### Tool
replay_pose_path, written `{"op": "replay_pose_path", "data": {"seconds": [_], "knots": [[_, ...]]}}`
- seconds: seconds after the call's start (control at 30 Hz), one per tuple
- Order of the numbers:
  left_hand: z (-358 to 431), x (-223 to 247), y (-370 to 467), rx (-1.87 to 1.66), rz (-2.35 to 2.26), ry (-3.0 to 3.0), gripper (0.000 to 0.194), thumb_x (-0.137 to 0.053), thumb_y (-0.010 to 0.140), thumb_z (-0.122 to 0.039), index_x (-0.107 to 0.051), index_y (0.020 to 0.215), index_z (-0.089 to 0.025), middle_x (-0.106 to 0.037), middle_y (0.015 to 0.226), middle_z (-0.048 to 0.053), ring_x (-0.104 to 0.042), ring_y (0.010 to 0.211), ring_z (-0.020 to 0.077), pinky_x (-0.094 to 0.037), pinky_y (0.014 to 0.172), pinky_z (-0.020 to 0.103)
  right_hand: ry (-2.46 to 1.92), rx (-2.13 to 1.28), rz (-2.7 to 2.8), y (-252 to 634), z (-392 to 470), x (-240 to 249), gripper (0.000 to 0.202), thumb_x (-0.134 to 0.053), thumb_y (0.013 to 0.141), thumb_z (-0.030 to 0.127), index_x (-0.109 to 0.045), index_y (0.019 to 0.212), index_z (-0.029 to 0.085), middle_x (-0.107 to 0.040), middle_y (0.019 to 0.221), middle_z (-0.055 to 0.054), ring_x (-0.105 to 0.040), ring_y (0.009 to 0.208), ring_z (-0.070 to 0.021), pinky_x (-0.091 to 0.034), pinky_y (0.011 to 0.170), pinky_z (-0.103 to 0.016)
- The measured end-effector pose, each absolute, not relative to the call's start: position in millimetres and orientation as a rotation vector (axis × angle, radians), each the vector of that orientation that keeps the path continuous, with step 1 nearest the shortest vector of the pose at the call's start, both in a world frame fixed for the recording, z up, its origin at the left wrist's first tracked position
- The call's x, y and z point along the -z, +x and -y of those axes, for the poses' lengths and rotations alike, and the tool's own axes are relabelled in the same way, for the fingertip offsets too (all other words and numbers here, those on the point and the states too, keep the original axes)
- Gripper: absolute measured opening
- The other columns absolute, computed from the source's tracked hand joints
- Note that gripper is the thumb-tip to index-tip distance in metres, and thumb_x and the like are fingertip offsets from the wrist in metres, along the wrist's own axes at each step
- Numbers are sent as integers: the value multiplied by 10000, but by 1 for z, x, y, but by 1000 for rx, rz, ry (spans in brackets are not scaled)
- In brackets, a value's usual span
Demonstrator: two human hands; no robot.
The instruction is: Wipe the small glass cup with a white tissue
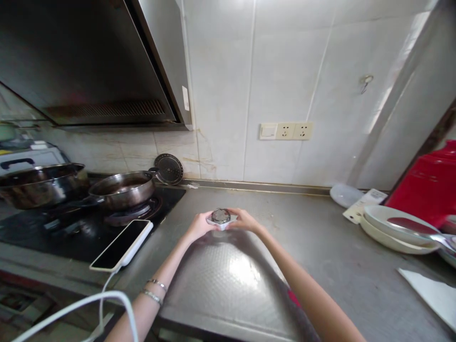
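Observation:
Over the steel countertop (213, 280), both my hands grip a small white object with a round, dark, shiny top (221, 216); its exact kind I cannot make out. My left hand (199, 225) closes on its left edge. On the opposite edge, my right hand (245, 220) pinches with thumb and fingers. Pale corners of the object show between the hands. Whether it rests on the counter or is held just above it, I cannot tell.
Left of my hands, a phone (123, 244) with a white cable lies at the stove's edge. Two steel pots (123, 190) stand on the black stove (74, 240) under the range hood (107, 61). At right are plates (395, 232), a red container (425, 183) and white paper (432, 294).

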State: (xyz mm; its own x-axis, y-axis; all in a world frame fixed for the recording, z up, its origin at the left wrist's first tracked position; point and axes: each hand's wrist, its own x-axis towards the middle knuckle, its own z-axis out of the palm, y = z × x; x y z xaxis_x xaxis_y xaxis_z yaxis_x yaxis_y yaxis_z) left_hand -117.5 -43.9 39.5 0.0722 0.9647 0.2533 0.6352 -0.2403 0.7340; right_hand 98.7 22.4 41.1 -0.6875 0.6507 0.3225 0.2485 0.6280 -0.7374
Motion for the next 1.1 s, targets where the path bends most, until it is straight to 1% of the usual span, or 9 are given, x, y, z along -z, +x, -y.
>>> {"op": "replay_pose_path", "data": {"seconds": [0.07, 0.2, 0.3, 0.37, 0.47, 0.57, 0.67, 0.8, 1.1], "knots": [[37, -39, -94, -993, -1495, 1960, 600, -810, 562, -312, -675, 1131, -179, -735, 1040, 46, -664, 963, 241, -489, 822, 271, -764, -881, 2241, 126, -20, -42, 690, -811, 599, 380, -616, 1228, 173, -653, 1216, -123, -593, 1145, -322, -485, 910, -405], [25, -34, -47, -972, -1369, 1989, 615, -819, 554, -322, -675, 1135, -183, -733, 1045, 51, -662, 969, 242, -486, 821, 272, -857, -840, 2210, 177, -12, -40, 700, -792, 619, 384, -594, 1259, 184, -646, 1227, -120, -594, 1140, -320, -484, 896, -403], [21, -29, -16, -949, -1313, 2004, 591, -810, 563, -320, -679, 1123, -183, -729, 1061, 55, -659, 976, 244, -483, 830, 276, -947, -810, 2188, 210, -3, -35, 695, -784, 625, 394, -594, 1260, 184, -648, 1221, -130, -603, 1120, -329, -498, 842, -396], [21, -27, 1, -922, -1278, 2024, 561, -796, 578, -321, -685, 1111, -190, -729, 1060, 56, -661, 966, 245, -483, 823, 277, -997, -796, 2162, 228, 3, -32, 691, -779, 629, 377, -588, 1267, 189, -651, 1215, -130, -605, 1112, -326, -495, 834, -396], [23, -23, 18, -887, -1243, 2031, 576, -792, 576, -320, -681, 1127, -194, -731, 1053, 55, -664, 947, 247, -484, 811, 279, -1061, -803, 2116, 246, 12, -28, 681, -773, 630, 344, -588, 1268, 195, -657, 1206, -122, -607, 1102, -319, -490, 841, -400], [25, -18, 27, -868, -1201, 2022, 586, -790, 572, -313, -678, 1135, -196, -735, 1039, 46, -668, 926, 245, -482, 793, 275, -1064, -819, 2095, 253, 20, -25, 651, -773, 623, 302, -612, 1244, 194, -665, 1195, -111, -615, 1084, -310, -486, 856, -388], [25, -12, 28, -856, -1191, 2026, 552, -795, 562, -308, -695, 1095, -202, -744, 997, 27, -671, 897, 240, -473, 755, 261, -1031, -847, 2082, 254, 22, -22, 643, -786, 605, 271, -631, 1222, 179, -680, 1165, -104, -628, 1058, -300, -477, 890, -378], [24, -8, 27, -841, -1208, 2031, 529, -800, 551, -305, -706, 1062, -204, -750, 952, 15, -673, 866, 233, -460, 725, 250, -1038, -906, 2064, 252, 20, -16, 641, -802, 594, 285, -640, 1203, 170, -684, 1156, -107, -633, 1052, -301, -469, 918, -399], [24, -11, 31, -824, -1209, 2041, 557, -797, 553, -307, -697, 1091, -204, -746, 979, 23, -670, 867, 230, -460, 742, 252, -1003, -991, 2022, 254, 20, -15, 681, -821, 579, 306, -623, 1213, 154, -677, 1172, -109, -624, 1082, -304, -451, 969, -423]]}}
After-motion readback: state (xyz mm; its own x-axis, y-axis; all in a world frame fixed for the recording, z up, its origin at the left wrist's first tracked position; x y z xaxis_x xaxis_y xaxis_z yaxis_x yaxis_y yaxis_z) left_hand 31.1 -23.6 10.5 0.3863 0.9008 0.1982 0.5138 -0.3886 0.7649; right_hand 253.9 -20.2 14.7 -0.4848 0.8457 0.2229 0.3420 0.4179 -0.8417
